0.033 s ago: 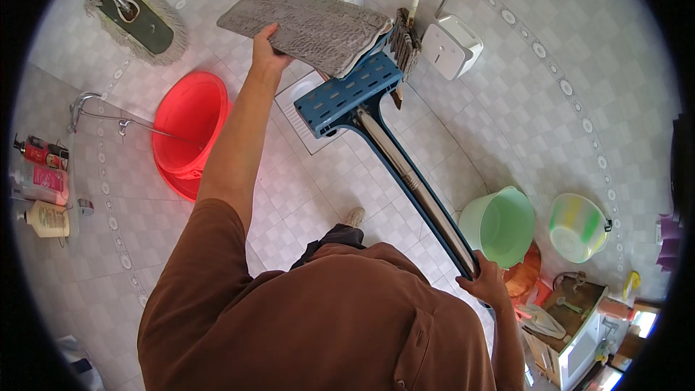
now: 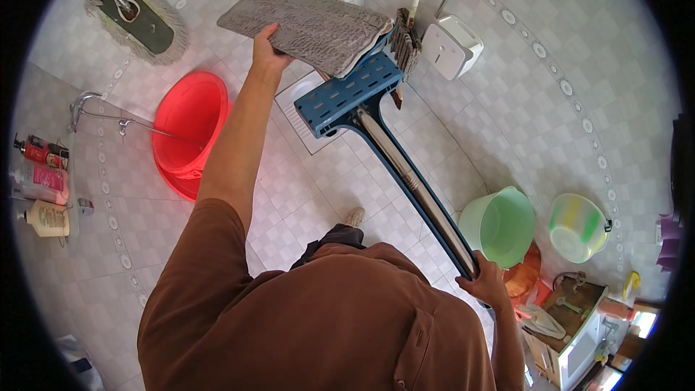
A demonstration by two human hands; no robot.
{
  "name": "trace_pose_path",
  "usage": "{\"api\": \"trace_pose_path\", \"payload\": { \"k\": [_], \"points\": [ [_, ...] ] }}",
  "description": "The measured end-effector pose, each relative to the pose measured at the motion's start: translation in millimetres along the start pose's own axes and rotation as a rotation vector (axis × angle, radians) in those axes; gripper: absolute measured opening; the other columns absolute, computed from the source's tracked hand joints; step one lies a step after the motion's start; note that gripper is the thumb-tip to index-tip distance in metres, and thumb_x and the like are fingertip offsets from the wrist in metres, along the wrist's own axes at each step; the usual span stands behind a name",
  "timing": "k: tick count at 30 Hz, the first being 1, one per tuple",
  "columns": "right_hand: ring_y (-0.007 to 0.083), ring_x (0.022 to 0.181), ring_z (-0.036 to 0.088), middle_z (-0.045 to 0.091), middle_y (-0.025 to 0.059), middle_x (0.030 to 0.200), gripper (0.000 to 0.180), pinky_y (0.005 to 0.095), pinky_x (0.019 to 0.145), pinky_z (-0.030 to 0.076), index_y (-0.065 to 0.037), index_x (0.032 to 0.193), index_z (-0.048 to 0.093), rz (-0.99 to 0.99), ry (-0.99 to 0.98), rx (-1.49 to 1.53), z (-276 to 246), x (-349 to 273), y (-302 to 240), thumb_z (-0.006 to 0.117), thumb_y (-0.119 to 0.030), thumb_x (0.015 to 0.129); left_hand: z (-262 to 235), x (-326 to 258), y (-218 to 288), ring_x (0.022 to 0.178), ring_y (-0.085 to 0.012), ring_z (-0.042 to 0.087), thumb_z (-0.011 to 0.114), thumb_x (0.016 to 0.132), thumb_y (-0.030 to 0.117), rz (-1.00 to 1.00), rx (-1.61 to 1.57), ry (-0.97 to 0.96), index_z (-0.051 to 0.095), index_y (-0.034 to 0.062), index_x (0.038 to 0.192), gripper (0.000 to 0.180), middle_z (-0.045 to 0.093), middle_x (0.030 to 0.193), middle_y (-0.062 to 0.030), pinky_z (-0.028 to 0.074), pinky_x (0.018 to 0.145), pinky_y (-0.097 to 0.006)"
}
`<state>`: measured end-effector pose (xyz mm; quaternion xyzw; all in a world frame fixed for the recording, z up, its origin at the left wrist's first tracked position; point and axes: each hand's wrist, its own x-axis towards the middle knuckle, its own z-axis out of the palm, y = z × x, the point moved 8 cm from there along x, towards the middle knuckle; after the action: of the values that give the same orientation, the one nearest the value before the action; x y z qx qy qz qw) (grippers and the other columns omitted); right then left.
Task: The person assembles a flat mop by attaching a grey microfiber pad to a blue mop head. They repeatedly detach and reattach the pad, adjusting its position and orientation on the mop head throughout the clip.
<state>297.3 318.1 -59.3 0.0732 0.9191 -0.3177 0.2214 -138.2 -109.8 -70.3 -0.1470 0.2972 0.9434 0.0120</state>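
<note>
A long flat mop slants across the middle, its grey fluffy pad (image 2: 311, 25) at the far end. My left hand (image 2: 269, 52) grips the pad's near edge, thumb on top; its other fingers are hidden beneath. Next to the pad is a blue slotted squeezer head (image 2: 349, 94). From there a steel pole (image 2: 416, 187) between blue rails runs down to the right. My right hand (image 2: 486, 282) is closed round the lower end of this handle.
A red bucket (image 2: 190, 119) stands left, below a grey string mop (image 2: 141, 22). A floor drain pan (image 2: 293, 112) lies beneath the mop. On the right are a green bucket (image 2: 499, 226), a striped basin (image 2: 578, 228) and a cabinet (image 2: 572, 318). Bottles (image 2: 48, 181) line the left wall.
</note>
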Motion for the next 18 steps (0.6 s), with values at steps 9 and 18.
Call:
{"api": "trace_pose_path", "payload": {
  "k": [9, 18],
  "points": [
    [0.0249, 0.053, 0.056, 0.054, 0.0121, 0.058, 0.047, 0.0343, 0.053, 0.044, -0.001, 0.101, 0.053, 0.032, -0.027, -0.027, 2, -1, -1, 0.076, -0.02, 0.064, 5, -5, -4, 0.117, -0.0364, 0.047, 0.052, 0.083, 0.015, -0.017, -0.025, 0.0, 0.048, 0.0006, 0.12, 0.04, 0.051, 0.127, -0.0175, 0.033, 0.102, -0.054],
    [0.0326, 0.07, 0.065, 0.065, 0.017, 0.077, 0.048, 0.0386, 0.064, 0.051, -0.004, 0.106, 0.053, -0.084, 0.194, -0.125, -3, -8, -17, 0.075, -0.018, 0.065, 6, 3, -2, 0.119, -0.0369, 0.044, 0.053, 0.083, 0.02, -0.036, 0.076, -0.013, 0.05, 0.0047, 0.118, 0.039, 0.049, 0.129, -0.0155, 0.03, 0.095, -0.066]
  ]
}}
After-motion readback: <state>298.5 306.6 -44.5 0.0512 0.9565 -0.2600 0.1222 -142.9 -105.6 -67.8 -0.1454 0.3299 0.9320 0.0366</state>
